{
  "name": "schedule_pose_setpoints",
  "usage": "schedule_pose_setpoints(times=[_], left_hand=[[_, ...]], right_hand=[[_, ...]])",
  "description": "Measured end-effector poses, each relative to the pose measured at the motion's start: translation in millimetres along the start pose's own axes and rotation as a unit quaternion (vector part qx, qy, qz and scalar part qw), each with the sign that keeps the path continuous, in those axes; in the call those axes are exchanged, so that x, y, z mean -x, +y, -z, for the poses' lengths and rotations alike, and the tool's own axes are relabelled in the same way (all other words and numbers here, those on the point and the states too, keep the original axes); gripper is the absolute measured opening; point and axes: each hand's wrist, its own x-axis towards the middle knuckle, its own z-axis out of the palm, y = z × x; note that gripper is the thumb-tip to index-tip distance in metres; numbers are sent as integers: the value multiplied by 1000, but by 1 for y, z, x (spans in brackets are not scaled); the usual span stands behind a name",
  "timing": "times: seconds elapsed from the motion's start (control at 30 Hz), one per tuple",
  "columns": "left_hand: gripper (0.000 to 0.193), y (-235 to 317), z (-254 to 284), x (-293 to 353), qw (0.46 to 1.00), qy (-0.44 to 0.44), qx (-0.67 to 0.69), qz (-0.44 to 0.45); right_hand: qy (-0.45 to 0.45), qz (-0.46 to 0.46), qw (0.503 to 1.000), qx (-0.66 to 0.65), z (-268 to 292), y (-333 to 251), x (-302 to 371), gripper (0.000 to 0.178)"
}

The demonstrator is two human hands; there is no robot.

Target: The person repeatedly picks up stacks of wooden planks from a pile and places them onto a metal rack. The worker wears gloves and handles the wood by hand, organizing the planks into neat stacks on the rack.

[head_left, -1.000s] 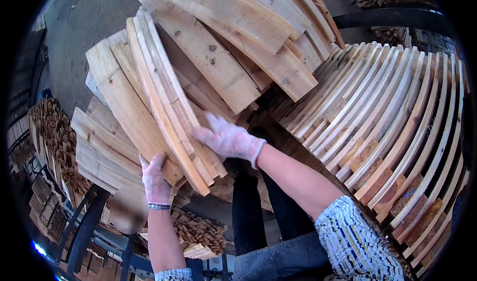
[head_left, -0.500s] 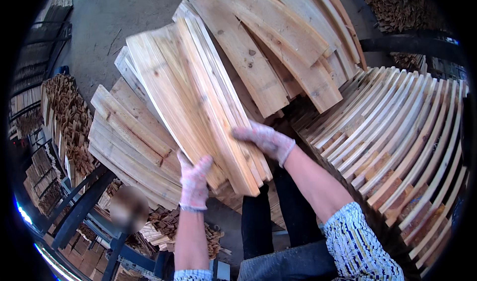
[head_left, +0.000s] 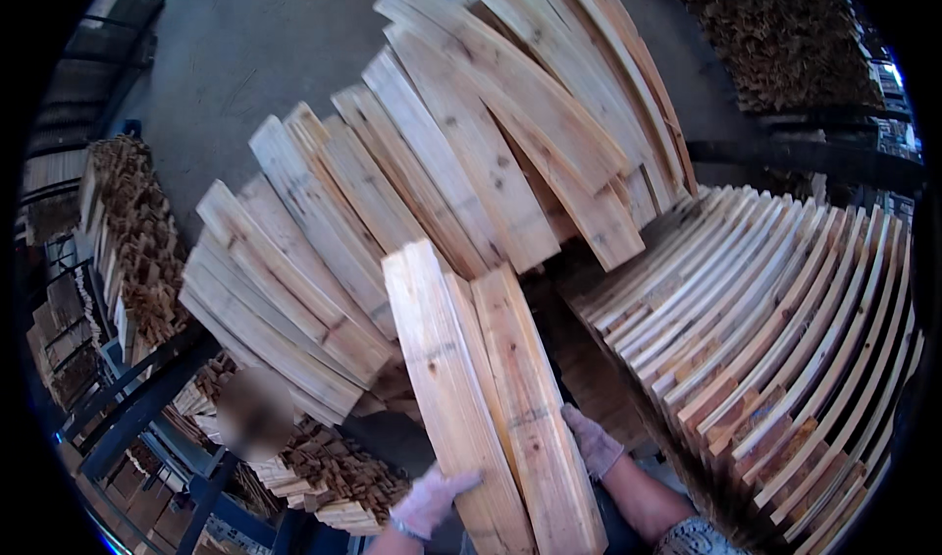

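Note:
A bundle of several pale wooden boards (head_left: pixel 530 408) stands out in front of my body, its far ends parted in a V. Pressed to its left side is my left hand (head_left: pixel 430 501) in a light knit glove, thumb lying over the wood. My right hand (head_left: pixel 595 441), gloved the same, grips the right edge; its fingers are partly hidden by the boards. Just beyond the bundle, a broad fanned pile of loose boards (head_left: pixel 446 162) spreads from left to upper right, some lying across others.
To the right stands a long row of boards on edge (head_left: pixel 765 329), closely spaced. Stacks of wood pieces (head_left: pixel 137 241) fill the left side beside dark metal frames (head_left: pixel 147 388). Another brown stack (head_left: pixel 775 45) stands far right. Grey floor (head_left: pixel 265 35) shows at the back.
Both hands have drawn the bundle down toward my body, off the fanned pile. It now points more directly away from me, and boards that it covered show. The view has shifted somewhat.

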Motion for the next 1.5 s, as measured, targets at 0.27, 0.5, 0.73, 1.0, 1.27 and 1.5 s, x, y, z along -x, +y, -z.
schedule_pose_setpoints(times=[0.27, 0.5, 0.73, 1.0, 1.27, 1.5], left_hand=[[90, 2, 11, -83, 977, -61, 176, -104], [78, -13, -4, -43, 960, -70, 261, -76], [78, 31, -14, 63, 946, -114, 268, -144], [54, 151, -9, 208, 887, 92, 25, -452], [56, 232, -160, 381, 672, -76, -131, -724], [71, 154, -381, 440, 608, -289, -116, -730]], right_hand=[[-113, 125, 986, -3, 41, 1, -61, 111], [-133, 138, 981, 42, 8, 11, -17, 122], [-199, 238, 950, 41, -50, -6, 53, 119], [-247, 473, 812, 235, -157, -91, 149, 122], [-270, 678, 672, 126, -151, -146, 408, 110], [-30, 755, 647, 99, 2, -99, 569, 112]])
